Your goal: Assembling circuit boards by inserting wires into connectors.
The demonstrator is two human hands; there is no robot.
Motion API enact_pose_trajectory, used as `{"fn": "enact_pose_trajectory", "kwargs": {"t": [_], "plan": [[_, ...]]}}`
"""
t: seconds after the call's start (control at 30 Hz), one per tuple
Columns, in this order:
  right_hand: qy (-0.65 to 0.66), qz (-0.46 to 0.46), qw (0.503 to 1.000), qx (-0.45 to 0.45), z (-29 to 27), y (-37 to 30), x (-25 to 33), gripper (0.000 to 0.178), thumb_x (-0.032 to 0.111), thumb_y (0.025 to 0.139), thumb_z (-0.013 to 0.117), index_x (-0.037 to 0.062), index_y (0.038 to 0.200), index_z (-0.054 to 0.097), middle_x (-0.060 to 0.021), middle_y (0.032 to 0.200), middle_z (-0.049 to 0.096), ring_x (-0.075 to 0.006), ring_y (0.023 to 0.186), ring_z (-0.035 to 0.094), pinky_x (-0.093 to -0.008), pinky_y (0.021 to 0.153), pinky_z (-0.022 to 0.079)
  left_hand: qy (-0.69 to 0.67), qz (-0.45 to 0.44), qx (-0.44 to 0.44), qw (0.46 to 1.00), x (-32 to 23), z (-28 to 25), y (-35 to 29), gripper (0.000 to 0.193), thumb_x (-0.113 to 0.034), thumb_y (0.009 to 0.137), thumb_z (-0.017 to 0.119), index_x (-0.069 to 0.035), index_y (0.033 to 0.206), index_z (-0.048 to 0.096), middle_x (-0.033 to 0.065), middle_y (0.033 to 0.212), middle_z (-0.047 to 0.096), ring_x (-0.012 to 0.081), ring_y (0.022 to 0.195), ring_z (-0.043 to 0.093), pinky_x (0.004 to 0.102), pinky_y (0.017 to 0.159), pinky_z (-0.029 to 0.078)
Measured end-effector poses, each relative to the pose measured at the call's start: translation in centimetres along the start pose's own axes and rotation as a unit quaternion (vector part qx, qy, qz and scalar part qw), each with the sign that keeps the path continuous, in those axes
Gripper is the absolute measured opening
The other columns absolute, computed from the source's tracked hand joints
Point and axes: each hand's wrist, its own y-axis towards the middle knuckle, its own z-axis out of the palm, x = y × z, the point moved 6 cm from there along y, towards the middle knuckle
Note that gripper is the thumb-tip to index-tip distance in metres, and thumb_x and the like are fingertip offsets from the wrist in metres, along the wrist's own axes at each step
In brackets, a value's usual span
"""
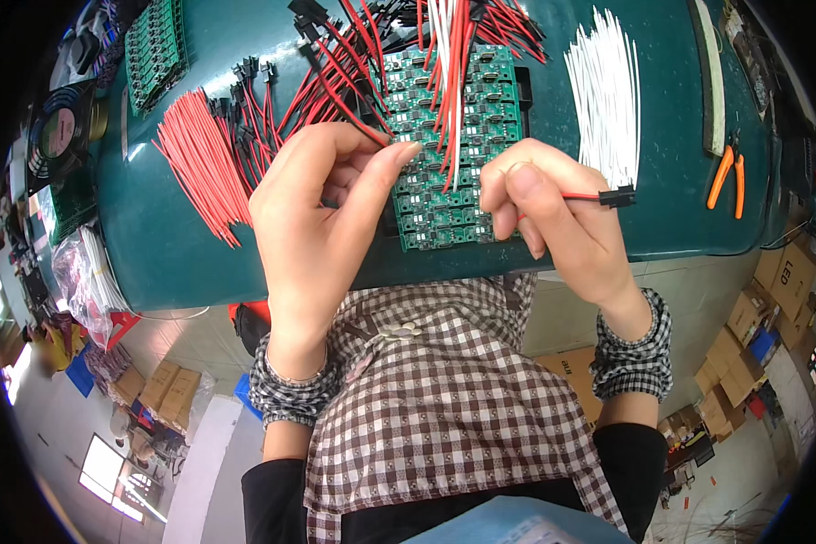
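Head view: right hand (pixel 553 213) pinches red-black lead with black connector (pixel 615 196), long axis left-right, connector pointing right. Green circuit board panel (pixel 449 145) lies just left, between hands. Left hand (pixel 322 213) pinches at panel's left edge, fingertips touching red wires.

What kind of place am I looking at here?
Most likely an electronics assembly workshop: a green circuit board panel on a teal bench, bundles of cut red wires and white wires, and stacked cardboard boxes around.

loose red wires (pixel 199 168), white wires (pixel 607 91) and orange pliers (pixel 727 177) lie on the green table (pixel 190 263).
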Motion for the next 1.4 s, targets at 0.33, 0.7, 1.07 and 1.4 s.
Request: {"fn": "enact_pose_trajectory", "kwargs": {"t": [0.33,0.7,1.07,1.4], "plan": [[0.017,0.022,1.0,0.005,-0.3,-0.2,-0.2,0.04,0.03,0.102,0.042,-0.0011,0.085,0.06,-0.0034,0.079,0.059,-0.0076,0.064,0.053,-0.0211,0.057,0.041,-0.051,-0.006,-0.032,0.998,0.4,0.3,0.0,0.008,-0.004,0.088,0.069,0.0,0.088,0.062,-0.0038,0.072,0.058,0.0001,0.059,0.045,0.0158,0.051,0.033],[-0.018,-0.078,0.997,-0.024,-0.7,-0.5,1.3,0.05,0.038,0.104,0.028,0.0015,0.091,0.059,-0.0048,0.09,0.054,-0.008,0.069,0.048,-0.0211,0.062,0.041,-0.13,0.067,0.061,0.987,-5.0,3.0,-2.9,0.015,0.006,0.084,0.067,0.003,0.098,0.062,0.0063,0.087,0.062,0.0059,0.064,0.057,0.0184,0.054,0.043],[0.19,0.049,0.98,-0.016,-1.3,-1.6,-0.5,0.016,0.01,0.092,0.063,-0.002,0.102,0.061,-0.0032,0.092,0.062,-0.0046,0.071,0.057,-0.0184,0.06,0.047,-0.218,-0.016,0.085,0.972,-3.5,3.9,-3.6,0.017,0.006,0.08,0.07,0.002,0.096,0.065,0.0073,0.081,0.064,0.0092,0.065,0.061,0.0208,0.054,0.049],[0.248,0.096,0.964,0.002,-1.4,-1.6,-0.5,0.017,0.009,0.09,0.066,-0.0027,0.102,0.064,-0.0059,0.09,0.065,-0.0065,0.069,0.06,-0.0195,0.059,0.049,-0.321,-0.083,0.112,0.937,-3.1,3.7,-4.1,0.009,0.005,0.088,0.062,0.006,0.097,0.062,0.0087,0.088,0.064,0.0096,0.068,0.065,0.0199,0.058,0.053]]}}
